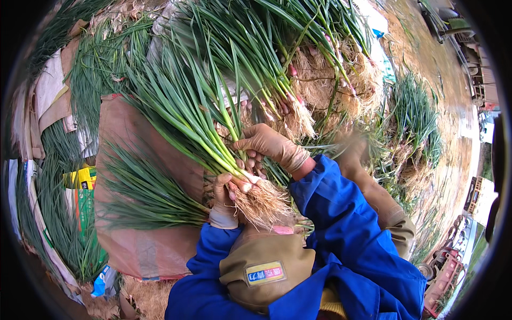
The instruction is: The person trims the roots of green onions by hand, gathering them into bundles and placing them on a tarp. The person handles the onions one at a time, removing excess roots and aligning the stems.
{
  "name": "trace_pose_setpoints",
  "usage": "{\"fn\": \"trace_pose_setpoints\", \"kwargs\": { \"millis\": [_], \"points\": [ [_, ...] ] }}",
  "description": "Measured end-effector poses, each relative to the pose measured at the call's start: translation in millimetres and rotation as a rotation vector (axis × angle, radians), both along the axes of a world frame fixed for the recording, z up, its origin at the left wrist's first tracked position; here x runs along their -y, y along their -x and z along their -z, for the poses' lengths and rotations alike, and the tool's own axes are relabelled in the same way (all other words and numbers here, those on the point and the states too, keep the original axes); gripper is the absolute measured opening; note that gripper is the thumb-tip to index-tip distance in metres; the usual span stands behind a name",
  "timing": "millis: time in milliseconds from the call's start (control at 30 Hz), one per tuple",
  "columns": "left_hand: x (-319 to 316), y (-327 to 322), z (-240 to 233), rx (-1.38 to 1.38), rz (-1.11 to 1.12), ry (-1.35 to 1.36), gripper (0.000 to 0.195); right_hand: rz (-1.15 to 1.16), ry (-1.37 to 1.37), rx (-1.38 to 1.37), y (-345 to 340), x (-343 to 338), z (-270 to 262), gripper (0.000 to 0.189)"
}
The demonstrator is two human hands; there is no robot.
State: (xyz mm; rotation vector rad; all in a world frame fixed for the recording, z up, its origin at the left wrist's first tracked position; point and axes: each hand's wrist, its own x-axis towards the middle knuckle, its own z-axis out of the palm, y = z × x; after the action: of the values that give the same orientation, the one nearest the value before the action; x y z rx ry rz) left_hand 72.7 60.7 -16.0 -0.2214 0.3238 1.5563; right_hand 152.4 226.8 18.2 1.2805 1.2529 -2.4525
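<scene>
A bunch of green onions, with pale pink bulbs and long tan roots, lies slanted in my gloved left hand, which grips it near the bulbs. My gloved right hand pinches a green onion stalk just beside that bunch, its fingers curled over the lower stems. Past my right hand, more green onions are heaped with their bulbs and roots towards me. Another bunch rests on a brownish sheet at my left, its root end hidden behind my left wrist.
Leafy piles lie at the far left among sacks, one a green and yellow printed bag. A further onion pile sits on wet ground at the right, near my brown boot. Red vehicles stand at the right rim.
</scene>
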Motion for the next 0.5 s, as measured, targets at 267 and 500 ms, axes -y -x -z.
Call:
{"fn": "trace_pose_setpoints", "kwargs": {
  "millis": [267,500],
  "points": [
    [8.6,2.5,19.9,-0.218,0.003,0.148,0.041,0.622,-0.235,-0.109,-53.1,33.7,-20.6,0.016],
    [2.2,6.8,-11.3,-0.024,-0.164,0.048,0.047,-0.925,-0.909,0.453,-143.7,45.4,22.3,0.024]
  ]
}}
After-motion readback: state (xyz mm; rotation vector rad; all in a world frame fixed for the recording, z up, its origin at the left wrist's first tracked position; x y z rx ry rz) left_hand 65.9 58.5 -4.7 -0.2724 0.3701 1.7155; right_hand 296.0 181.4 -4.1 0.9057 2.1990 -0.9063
